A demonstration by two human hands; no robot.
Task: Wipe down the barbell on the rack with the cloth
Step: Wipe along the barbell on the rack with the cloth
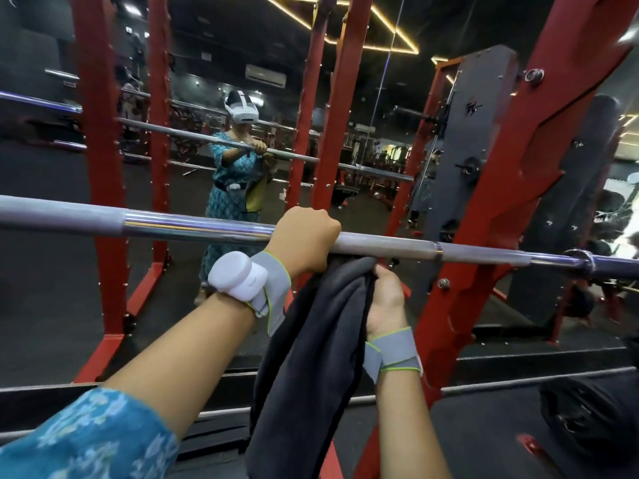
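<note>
A steel barbell [193, 225] lies across the red rack [491, 188], running from the left edge to the right edge of the view. My left hand [306, 238] grips the bar from above near its middle. A dark grey cloth [311, 354] hangs down from just under the bar, right of that hand. My right hand [385, 299] holds the cloth's upper part from the right side, just below the bar. Both wrists wear grey straps, and the left one carries a white device.
A wall mirror behind the rack shows a person's reflection [238, 167] at the same bar. Red uprights [100, 150] stand left and centre. A dark weight stack column [463, 150] stands at the right. Black floor and a dark bag [594, 416] lie lower right.
</note>
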